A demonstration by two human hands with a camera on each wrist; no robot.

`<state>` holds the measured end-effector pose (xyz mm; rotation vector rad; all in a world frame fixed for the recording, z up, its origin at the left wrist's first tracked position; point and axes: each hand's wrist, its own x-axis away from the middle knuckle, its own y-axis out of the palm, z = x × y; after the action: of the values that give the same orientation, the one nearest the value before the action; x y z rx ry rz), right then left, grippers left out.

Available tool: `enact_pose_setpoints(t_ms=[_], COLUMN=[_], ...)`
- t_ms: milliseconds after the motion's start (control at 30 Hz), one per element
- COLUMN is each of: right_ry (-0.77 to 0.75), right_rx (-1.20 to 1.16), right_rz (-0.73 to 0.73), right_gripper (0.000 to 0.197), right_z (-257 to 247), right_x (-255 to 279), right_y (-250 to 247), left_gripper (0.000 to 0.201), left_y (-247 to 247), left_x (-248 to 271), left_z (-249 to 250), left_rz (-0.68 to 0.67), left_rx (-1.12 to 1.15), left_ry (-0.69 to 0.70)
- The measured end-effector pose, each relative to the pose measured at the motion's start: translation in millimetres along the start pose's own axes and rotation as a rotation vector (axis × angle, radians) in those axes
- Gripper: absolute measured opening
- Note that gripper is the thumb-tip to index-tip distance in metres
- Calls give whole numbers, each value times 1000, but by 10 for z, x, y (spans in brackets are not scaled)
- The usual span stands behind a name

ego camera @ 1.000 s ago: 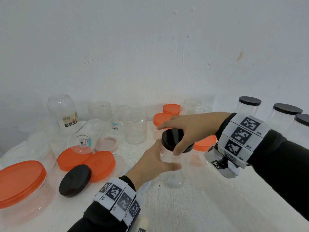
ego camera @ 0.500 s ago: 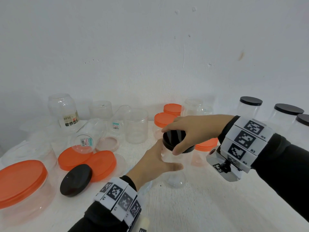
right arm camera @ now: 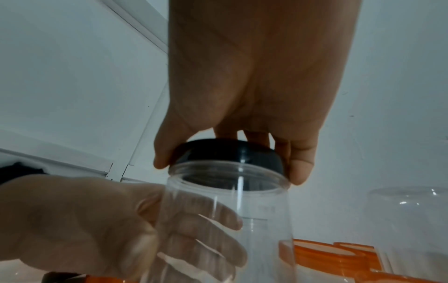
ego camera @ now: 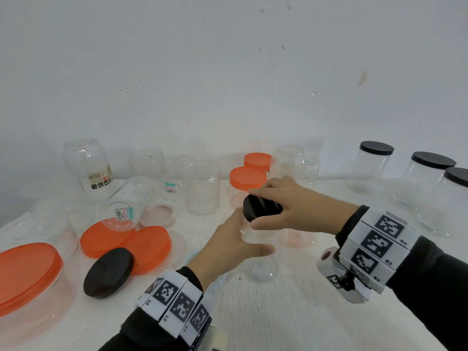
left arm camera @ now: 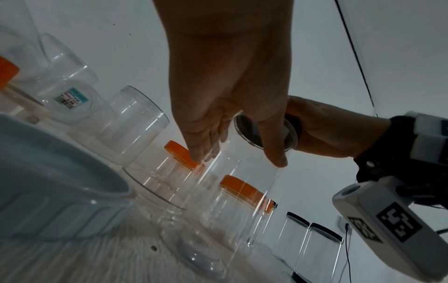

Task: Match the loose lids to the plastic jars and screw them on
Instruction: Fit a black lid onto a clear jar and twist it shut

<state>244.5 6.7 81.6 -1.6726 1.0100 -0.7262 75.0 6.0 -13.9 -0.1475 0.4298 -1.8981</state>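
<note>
A clear plastic jar (ego camera: 260, 264) stands on the white table, tilted slightly. My left hand (ego camera: 235, 245) grips its body, thumb in front and fingers behind (right arm camera: 194, 229). My right hand (ego camera: 286, 211) grips a black lid (ego camera: 260, 207) from above, fingers and thumb curled round the rim (right arm camera: 227, 153). The lid sits on the jar's mouth (right arm camera: 230, 178), a little askew. In the left wrist view the jar (left arm camera: 232, 191) rises to the lid (left arm camera: 264, 132).
A loose black lid (ego camera: 109, 272) and orange lids (ego camera: 149, 247) lie at the left beside a large orange-lidded tub (ego camera: 27, 274). Several open clear jars (ego camera: 202, 191) stand at the back. Black-lidded jars (ego camera: 372, 165) stand at the right, orange-lidded ones (ego camera: 247, 178) behind my hands.
My right hand has lowered the black lid onto the jar's mouth and turned a little. The left hand keeps its grip on the jar.
</note>
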Motion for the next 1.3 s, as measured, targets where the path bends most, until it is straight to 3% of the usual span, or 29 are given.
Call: enact_pose_setpoints(t_ms=[233,400,567,633,833,933,1033,1300], right_ry=[7,12,39,49,26,23,99,456], right_rx=[12,184,110,83,-22,-78,-102,75], right_rz=[108,183,177,154,104,153,214,427], right_gripper=[64,68,66,69,79,69,60,73], right_z=[18,-21,-35,-10,210,392,637,1637], right_x=[14,38,77,127,524,776,1020,1024], right_y=[139,290,319,299,156,1,-212,-645], left_gripper=[82,72,75,73,99,102,104,116], left_y=[-4,-13,-89,-163,-412,-468,-492,-454], left_x=[11,8,-8,-27,-29,-11,4,79], left_z=[6,12,17,-15,-197,-271,-315,-299], left_rz=[-10,-15,-84,-144,-333,-404,-419,-437], left_rx=[10,-27,-121,-226,-711,-830,-881,-991], left_ry=[9,1,-17,-47,-248,-330,-386,-415])
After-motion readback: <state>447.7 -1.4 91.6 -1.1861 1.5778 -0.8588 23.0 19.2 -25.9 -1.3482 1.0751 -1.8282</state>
